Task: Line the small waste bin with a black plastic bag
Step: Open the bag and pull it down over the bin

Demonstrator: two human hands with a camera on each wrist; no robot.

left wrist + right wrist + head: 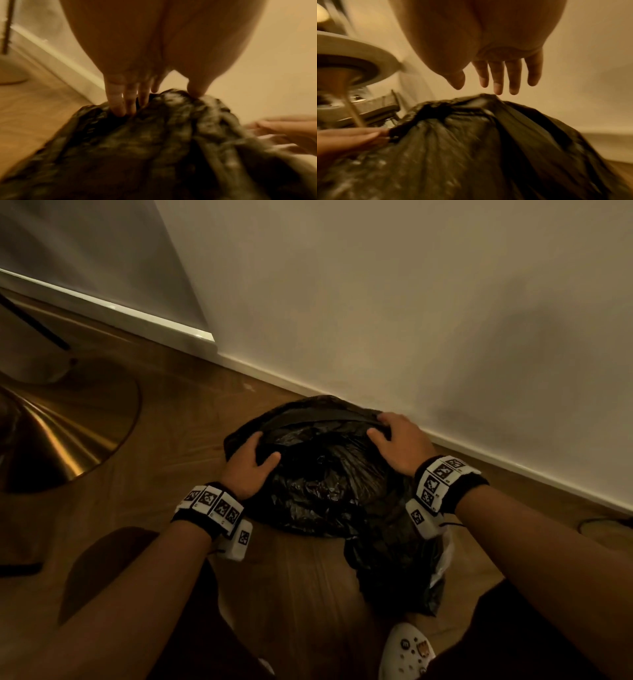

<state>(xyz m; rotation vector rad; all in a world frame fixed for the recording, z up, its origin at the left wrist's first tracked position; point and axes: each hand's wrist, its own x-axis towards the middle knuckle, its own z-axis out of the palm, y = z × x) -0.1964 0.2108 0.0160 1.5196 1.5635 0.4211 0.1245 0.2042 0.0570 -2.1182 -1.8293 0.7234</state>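
Note:
A crumpled black plastic bag (325, 474) is draped over the small bin on the wooden floor by the wall; the bin is almost wholly hidden under it. My left hand (265, 446) grips the bag at its left edge, fingers (118, 108) dug into a fold and the thumb on the other side of the ridge. At the right edge, my right hand (380, 426) has straight, spread fingers (498, 83) just above the bag (471, 148). Both wrist views are blurred.
A round brass table base (68, 433) sits on the floor to the left. The wall and its baseboard (513, 463) run right behind the bin. More black and white plastic (394, 570) lies near my white shoe (407, 652). A thin cable (599, 522) lies at right.

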